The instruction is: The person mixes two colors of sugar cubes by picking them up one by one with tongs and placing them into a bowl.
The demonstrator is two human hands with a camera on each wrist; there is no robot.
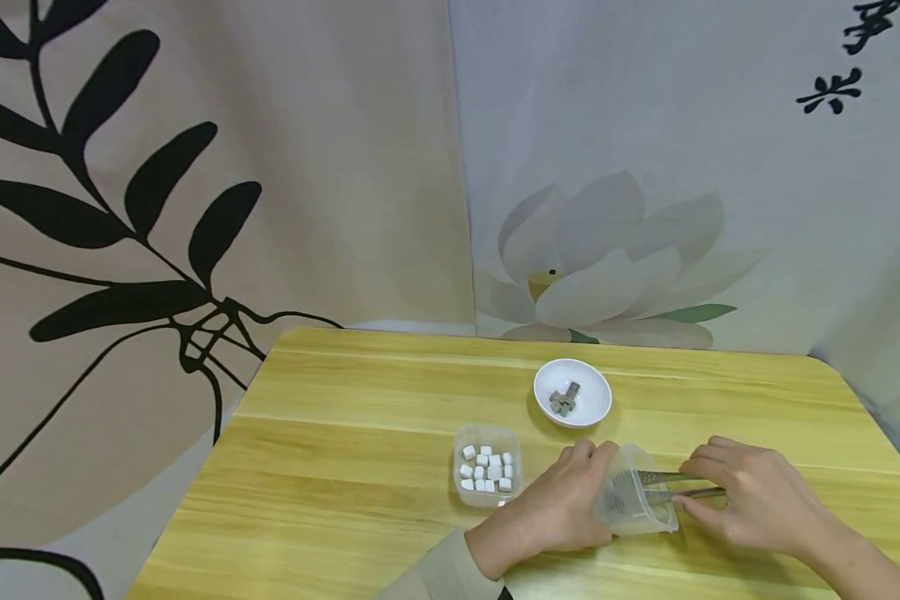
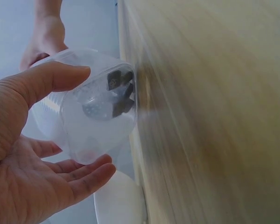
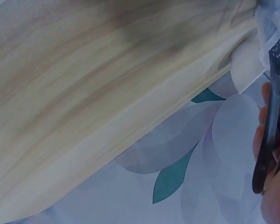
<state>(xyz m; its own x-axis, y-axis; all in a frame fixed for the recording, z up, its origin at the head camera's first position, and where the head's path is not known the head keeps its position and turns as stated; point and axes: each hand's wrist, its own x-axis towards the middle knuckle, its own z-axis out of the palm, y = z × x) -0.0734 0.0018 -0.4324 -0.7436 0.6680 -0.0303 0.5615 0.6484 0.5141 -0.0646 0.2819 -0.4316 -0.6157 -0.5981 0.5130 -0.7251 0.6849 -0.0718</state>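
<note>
My left hand (image 1: pixel 562 500) grips a clear plastic container (image 1: pixel 630 518), tipped on its side with its mouth facing right. In the left wrist view the thumb and fingers lie around the container's base. Several dark grey-brown cubes (image 2: pixel 114 80) show through its wall, gathered on the side nearest the table. My right hand (image 1: pixel 750 492) holds metal tongs (image 3: pixel 273 102) by their arms, and their perforated ends reach inside the container. A white bowl (image 1: pixel 547 377) behind the left hand holds several grey-brown pieces (image 1: pixel 562 403).
Left of my left hand stands a second clear container (image 1: pixel 487 435) with several white cubes (image 1: pixel 494 472) in it. One small white piece (image 1: pixel 502 503) shows at its front right corner. The wooden table (image 1: pixel 330 467) meets a printed curtain (image 1: pixel 360 167) at the back.
</note>
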